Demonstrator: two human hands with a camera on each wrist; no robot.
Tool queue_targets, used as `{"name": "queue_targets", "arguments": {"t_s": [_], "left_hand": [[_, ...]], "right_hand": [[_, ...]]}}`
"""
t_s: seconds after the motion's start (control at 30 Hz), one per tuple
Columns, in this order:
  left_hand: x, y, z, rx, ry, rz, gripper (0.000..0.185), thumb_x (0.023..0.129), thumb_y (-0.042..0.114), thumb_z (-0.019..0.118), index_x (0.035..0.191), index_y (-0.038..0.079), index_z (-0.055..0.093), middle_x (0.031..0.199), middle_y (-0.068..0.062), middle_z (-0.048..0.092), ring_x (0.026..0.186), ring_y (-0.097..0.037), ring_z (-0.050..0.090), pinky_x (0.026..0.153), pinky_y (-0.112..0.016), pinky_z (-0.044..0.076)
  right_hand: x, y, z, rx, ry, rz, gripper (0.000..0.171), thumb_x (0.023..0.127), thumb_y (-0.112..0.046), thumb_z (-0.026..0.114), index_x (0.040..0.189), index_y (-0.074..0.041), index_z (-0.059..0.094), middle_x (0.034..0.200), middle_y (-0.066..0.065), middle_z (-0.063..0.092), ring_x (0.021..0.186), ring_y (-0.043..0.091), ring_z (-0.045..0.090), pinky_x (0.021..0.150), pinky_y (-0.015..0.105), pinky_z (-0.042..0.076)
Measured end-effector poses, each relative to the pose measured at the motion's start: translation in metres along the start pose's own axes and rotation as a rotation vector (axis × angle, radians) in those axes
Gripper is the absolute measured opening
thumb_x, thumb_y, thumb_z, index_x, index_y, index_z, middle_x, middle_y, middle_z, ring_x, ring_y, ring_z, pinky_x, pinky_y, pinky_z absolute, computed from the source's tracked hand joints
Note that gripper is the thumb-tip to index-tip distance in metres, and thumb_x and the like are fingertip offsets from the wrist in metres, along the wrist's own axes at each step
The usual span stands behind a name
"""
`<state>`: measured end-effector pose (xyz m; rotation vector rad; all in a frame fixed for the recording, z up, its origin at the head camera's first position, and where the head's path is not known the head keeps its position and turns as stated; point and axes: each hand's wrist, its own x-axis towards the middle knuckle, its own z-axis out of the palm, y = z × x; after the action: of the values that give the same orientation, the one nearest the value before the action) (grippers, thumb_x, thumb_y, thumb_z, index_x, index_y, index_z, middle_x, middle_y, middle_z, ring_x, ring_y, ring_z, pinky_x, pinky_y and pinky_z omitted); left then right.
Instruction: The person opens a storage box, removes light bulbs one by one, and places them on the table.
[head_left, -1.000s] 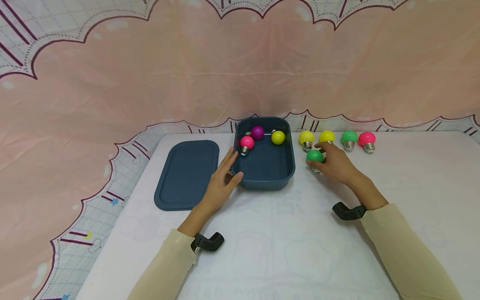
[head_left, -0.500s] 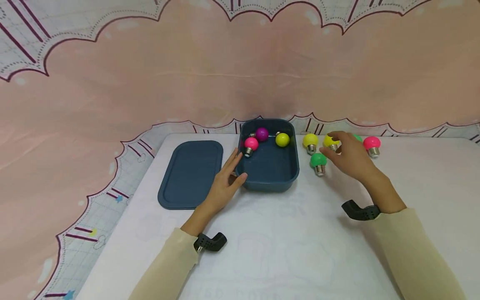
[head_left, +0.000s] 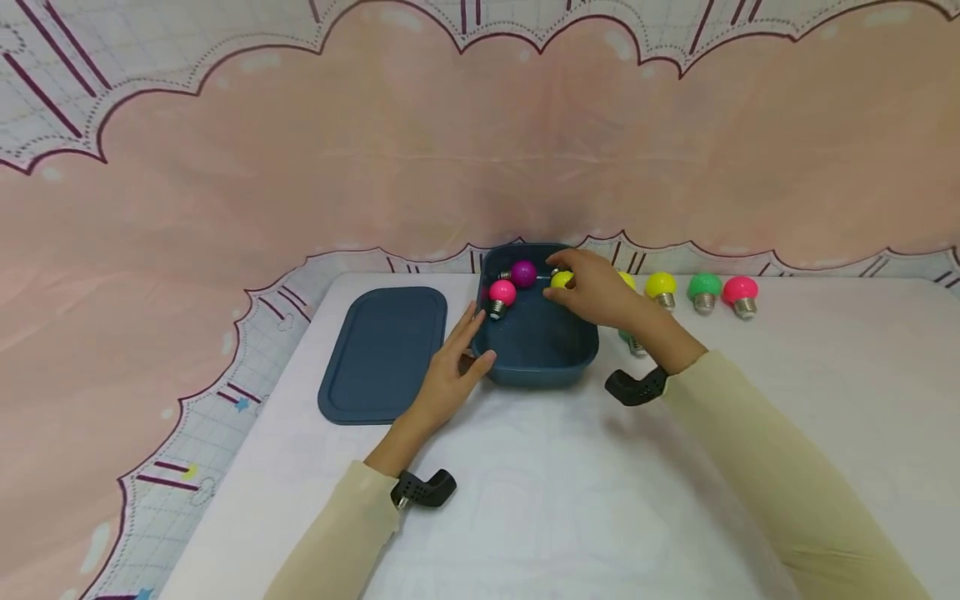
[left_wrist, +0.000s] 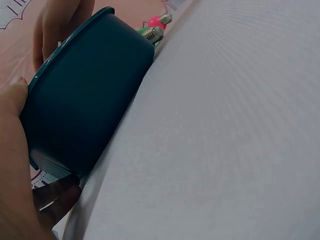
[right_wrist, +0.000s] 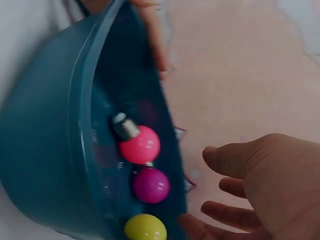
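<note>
A dark blue plastic box (head_left: 536,377) stands on the table and contains a pink light bulb (head_left: 502,293), a purple light bulb (head_left: 523,273) and a yellow light bulb (right_wrist: 145,228). Against the left side of the box rests my left hand (head_left: 444,375), its fingers extended and its thumb at the front left corner. Over the box's right rim reaches my right hand (head_left: 600,292), its fingers spread loosely and bent near the yellow bulb. In the right wrist view nothing sits between those fingers and thumb.
Left of the box lies its flat blue lid (head_left: 382,354). To the right stand more bulbs: a yellow one (head_left: 661,286), a green one (head_left: 704,286) and a pink one (head_left: 740,292). Another green bulb (head_left: 637,346) is mostly hidden under my right wrist.
My right hand let go of the front green bulb, leaving it beside the box, passed over the row of bulbs, then swung left over the box. The left hand stays against the box.
</note>
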<state>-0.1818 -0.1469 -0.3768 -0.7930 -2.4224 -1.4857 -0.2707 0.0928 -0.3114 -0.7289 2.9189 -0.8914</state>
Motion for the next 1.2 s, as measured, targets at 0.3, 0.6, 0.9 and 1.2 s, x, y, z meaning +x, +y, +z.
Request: {"name": "queue_targets", "arguments": {"t_s": [0.3,0.6,0.9,1.2], "left_hand": [[-0.001,-0.004,0.001,0.0,0.005,0.004,0.057,0.094,-0.001,0.056,0.145,-0.006,0.032,0.154,-0.023,0.021,0.08,-0.032,0.054,0.074,-0.04,0.048],[-0.001,-0.001,0.001,0.006,0.018,0.007,0.057,0.093,-0.001,0.056,0.145,-0.007,0.033,0.153,-0.023,0.022,0.08,-0.033,0.054,0.074,-0.04,0.047],[-0.001,-0.002,0.0,0.016,0.012,0.004,0.057,0.093,-0.002,0.056,0.145,-0.007,0.033,0.153,-0.023,0.022,0.08,-0.032,0.054,0.074,-0.039,0.048],[-0.001,-0.003,0.0,0.007,0.004,0.004,0.057,0.094,-0.001,0.056,0.145,-0.007,0.032,0.154,-0.023,0.021,0.081,-0.032,0.055,0.075,-0.042,0.049]], "right_hand": [[0.041,0.005,0.009,-0.225,-0.05,-0.14,0.043,0.089,-0.015,0.065,0.126,0.006,0.055,0.125,0.024,0.056,0.115,0.038,0.051,0.098,0.049,0.038],[0.053,0.011,0.009,-0.336,-0.235,-0.036,0.043,0.09,-0.01,0.057,0.13,0.003,0.054,0.124,0.024,0.054,0.114,0.036,0.049,0.098,0.049,0.038],[0.05,0.01,0.014,-0.277,-0.36,-0.075,0.048,0.084,0.007,0.053,0.13,-0.005,0.058,0.13,0.02,0.054,0.118,0.035,0.048,0.104,0.05,0.033],[0.04,0.015,0.022,-0.177,-0.415,-0.119,0.048,0.084,0.001,0.068,0.129,-0.014,0.062,0.126,0.013,0.059,0.111,0.031,0.052,0.097,0.048,0.042]]}}
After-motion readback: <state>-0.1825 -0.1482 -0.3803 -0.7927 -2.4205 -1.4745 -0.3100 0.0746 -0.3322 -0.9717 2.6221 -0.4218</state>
